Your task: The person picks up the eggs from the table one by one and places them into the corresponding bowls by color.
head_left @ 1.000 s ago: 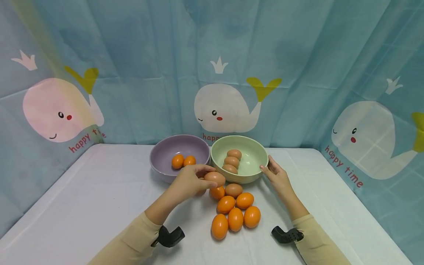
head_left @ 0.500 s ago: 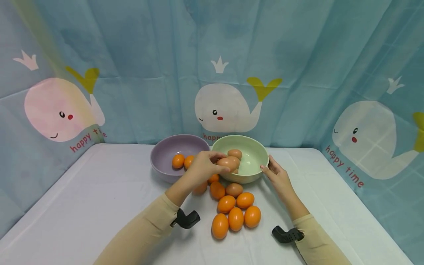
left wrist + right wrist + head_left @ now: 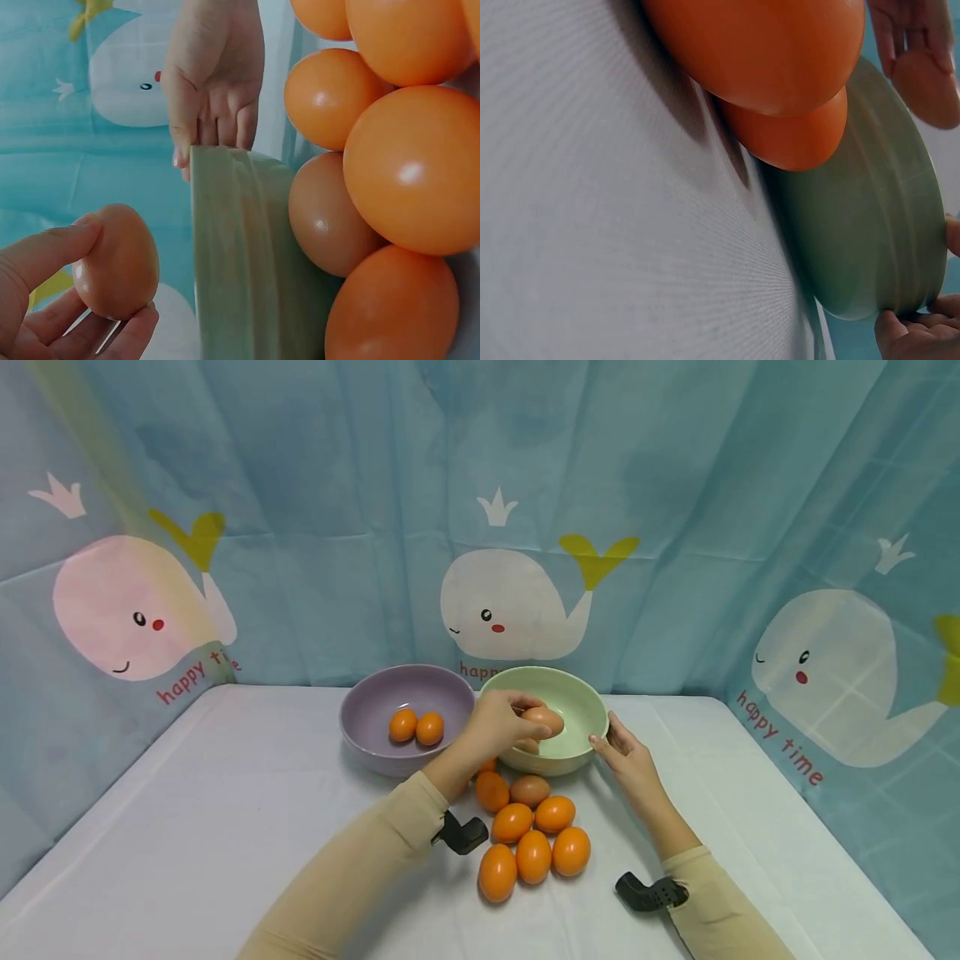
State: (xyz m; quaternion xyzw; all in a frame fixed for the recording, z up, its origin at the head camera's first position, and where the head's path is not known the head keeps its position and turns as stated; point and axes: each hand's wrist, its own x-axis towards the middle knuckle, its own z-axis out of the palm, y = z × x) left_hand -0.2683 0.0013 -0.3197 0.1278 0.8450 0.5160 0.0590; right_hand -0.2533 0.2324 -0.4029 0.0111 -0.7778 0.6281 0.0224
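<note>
My left hand (image 3: 495, 725) pinches a brown egg (image 3: 543, 721) between thumb and fingers over the green bowl (image 3: 581, 714). In the left wrist view that same egg (image 3: 118, 262) shows clear of the bowl's wall. Inside the green bowl, a brown egg (image 3: 528, 746) peeks out; my left hand covers the others there. My right hand (image 3: 628, 764) grips the bowl's right rim, thumb at the edge and fingers along the outside. On the table before the bowl lie another brown egg (image 3: 529, 790) and several orange eggs (image 3: 533, 857).
A purple bowl (image 3: 360, 735) stands beside the green one on its left, with two orange eggs (image 3: 416, 727) in it. A blue curtain (image 3: 337, 568) printed with whales hangs behind the white table (image 3: 187, 827). My left forearm crosses in front of the bowls.
My left hand has carried the brown egg rightward and away from me, from before the bowls to over the green bowl. My right hand has stayed on the rim.
</note>
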